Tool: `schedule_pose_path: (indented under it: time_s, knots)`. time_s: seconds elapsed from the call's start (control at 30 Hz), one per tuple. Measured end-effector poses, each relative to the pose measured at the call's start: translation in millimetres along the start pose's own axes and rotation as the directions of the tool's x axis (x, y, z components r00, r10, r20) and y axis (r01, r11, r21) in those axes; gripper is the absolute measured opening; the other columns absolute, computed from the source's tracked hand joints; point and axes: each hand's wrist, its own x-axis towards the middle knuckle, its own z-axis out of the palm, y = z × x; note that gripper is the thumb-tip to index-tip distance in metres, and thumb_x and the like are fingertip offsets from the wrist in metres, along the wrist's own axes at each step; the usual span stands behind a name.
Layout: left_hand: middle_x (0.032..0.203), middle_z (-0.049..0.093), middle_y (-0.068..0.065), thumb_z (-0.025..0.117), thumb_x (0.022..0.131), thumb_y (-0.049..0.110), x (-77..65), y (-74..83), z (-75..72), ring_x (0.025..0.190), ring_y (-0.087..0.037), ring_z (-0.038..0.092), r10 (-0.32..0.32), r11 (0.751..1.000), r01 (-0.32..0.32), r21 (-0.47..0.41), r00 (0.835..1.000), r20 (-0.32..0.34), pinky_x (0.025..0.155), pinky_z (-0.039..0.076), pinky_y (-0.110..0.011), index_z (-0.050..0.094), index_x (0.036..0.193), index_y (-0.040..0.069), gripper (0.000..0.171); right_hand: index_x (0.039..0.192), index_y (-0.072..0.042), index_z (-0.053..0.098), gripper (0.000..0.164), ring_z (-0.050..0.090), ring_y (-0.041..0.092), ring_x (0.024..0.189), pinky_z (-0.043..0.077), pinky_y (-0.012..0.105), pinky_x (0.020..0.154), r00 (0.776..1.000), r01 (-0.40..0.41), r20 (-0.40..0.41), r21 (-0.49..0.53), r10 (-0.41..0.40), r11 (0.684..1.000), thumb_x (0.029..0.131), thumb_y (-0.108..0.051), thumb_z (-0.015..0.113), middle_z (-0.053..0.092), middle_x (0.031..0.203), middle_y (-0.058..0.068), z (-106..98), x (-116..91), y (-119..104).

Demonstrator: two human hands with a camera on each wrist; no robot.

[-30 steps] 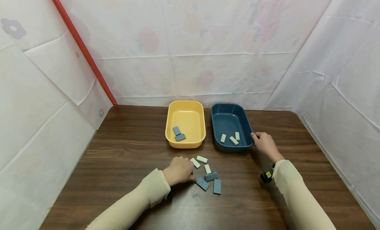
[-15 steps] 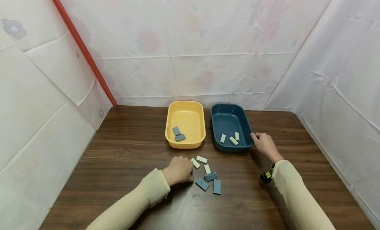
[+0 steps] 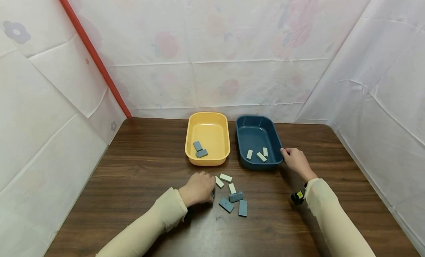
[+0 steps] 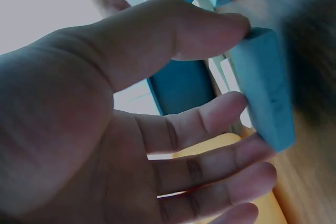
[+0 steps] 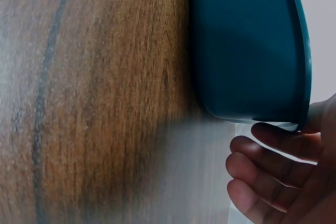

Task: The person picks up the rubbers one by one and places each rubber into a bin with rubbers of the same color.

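My left hand (image 3: 198,189) pinches a blue-grey block (image 4: 264,88) between thumb and fingertips, just over the table; in the head view the hand hides most of it. Right of that hand lie loose blocks: a grey block (image 3: 226,205), a second grey block (image 3: 242,208), a grey block on its edge (image 3: 235,197), and white blocks (image 3: 225,178). My right hand (image 3: 297,162) grips the rim of the dark blue tray (image 3: 278,139) at its near right corner, thumb on top and fingers beneath. Three white blocks (image 3: 261,157) lie in that tray.
A yellow tray (image 3: 212,162) stands left of the blue one, with two grey blocks (image 3: 201,153) in it. White patterned sheets (image 3: 212,65) enclose the brown wooden table (image 3: 149,150) at the back and sides. A red strip (image 3: 93,54) runs up the left corner.
My left hand has drawn slightly back to the left, away from the loose blocks, and its fingers have lifted a little. The right hand stays on the blue tray.
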Motion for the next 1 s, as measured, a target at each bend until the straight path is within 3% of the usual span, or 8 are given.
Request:
schedule_pose_path:
  time_s: [0.2,0.43,0.53,0.73,1.0]
  knots:
    - [0.092,0.066,-0.006,0.081,0.075,0.042,-2.0,-5.1,-6.4,0.085,-0.023,0.06,0.02,0.999,-0.022,-0.04,0.998,-0.052,0.073,0.051,-0.036,0.066,0.1,0.007,0.045,0.106,0.004,0.063,0.045,0.045,0.02,0.06,0.036,0.032,0.06,1.0,-0.013,-0.003,-0.012,0.013,1.0,0.106,-0.031,0.034,0.045,0.061,0.004,-1,0,-1]
    - [0.084,0.061,-0.002,0.081,0.077,0.039,-2.9,-11.8,-14.6,0.08,-0.02,0.055,0.035,0.99,-0.051,-0.132,0.992,-0.119,0.071,0.046,-0.033,0.062,0.091,0.01,0.038,0.084,-0.001,0.06,0.045,0.041,0.018,0.055,0.034,0.031,0.055,1.0,-0.006,-0.006,0.003,0.006,1.0,0.106,-0.031,0.034,0.042,0.057,0.001,-1,-2,-2]
    - [0.082,0.058,0.0,0.08,0.077,0.034,-3.3,-16.5,-19.4,0.077,-0.016,0.05,0.041,0.982,-0.071,-0.176,0.985,-0.168,0.069,0.043,-0.031,0.061,0.087,0.012,0.03,0.085,-0.001,0.06,0.045,0.041,0.018,0.055,0.034,0.031,0.055,1.0,-0.002,-0.006,0.008,0.002,1.0,0.106,-0.032,0.034,0.041,0.057,0.001,-1,-2,-2]
    - [0.082,0.057,0.002,0.075,0.075,0.026,-4.9,-26.7,-30.6,0.074,-0.013,0.048,0.046,0.971,-0.111,-0.212,0.955,-0.293,0.064,0.042,-0.027,0.062,0.089,0.013,0.023,0.099,0.003,0.062,0.045,0.04,0.017,0.054,0.034,0.031,0.055,1.0,-0.01,0.001,0.007,0.01,1.0,0.106,-0.032,0.034,0.04,0.056,0.001,-1,-1,-2]
    - [0.085,0.059,0.0,0.074,0.075,0.025,-1.7,-39.7,-39.3,0.075,-0.012,0.048,0.037,0.961,-0.151,-0.233,0.903,-0.429,0.065,0.043,-0.025,0.064,0.09,0.012,0.022,0.079,-0.003,0.057,0.044,0.039,0.017,0.054,0.033,0.031,0.054,1.0,-0.005,-0.012,0.011,0.006,1.0,0.106,-0.031,0.035,0.039,0.056,0.0,0,-1,-2]
